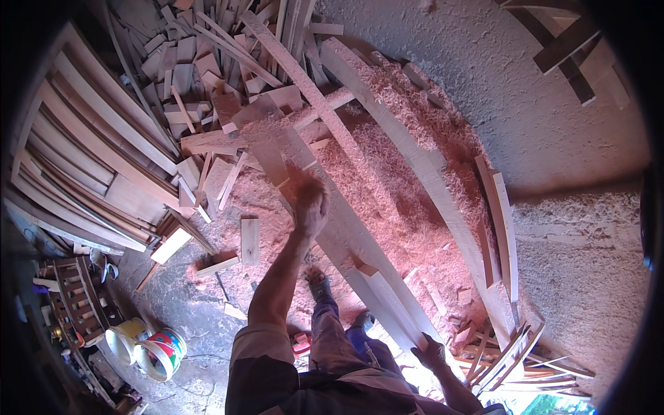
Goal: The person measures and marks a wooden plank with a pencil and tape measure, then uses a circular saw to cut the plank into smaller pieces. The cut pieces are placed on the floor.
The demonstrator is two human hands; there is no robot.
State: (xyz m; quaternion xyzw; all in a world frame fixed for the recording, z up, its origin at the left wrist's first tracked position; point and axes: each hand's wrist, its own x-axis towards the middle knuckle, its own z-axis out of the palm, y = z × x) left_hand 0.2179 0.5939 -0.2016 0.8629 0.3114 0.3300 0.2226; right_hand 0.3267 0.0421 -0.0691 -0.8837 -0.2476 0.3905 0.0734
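A long, wide plank (339, 235) runs from the far left toward me at the near right. My left hand (311, 205) is closed over its middle, knuckles up; what lies in the fingers is hidden. Just beyond that hand, a thin pale stick (299, 173) crosses the plank. A narrower wooden strip (389, 302) lies lengthwise on the plank's near part. At the strip's near end is my right hand (430, 351), thumb and fingers around its end, partly in shadow. Reddish shavings (266, 130) cover the plank's far end.
Shavings (394, 200) spread around the plank. To its right lie a curved beam (415, 162) and long boards (503, 235). Curved boards (104, 138) lean at the left. Wood offcuts (183, 66) are heaped at the back. White buckets (162, 354) stand at the lower left.
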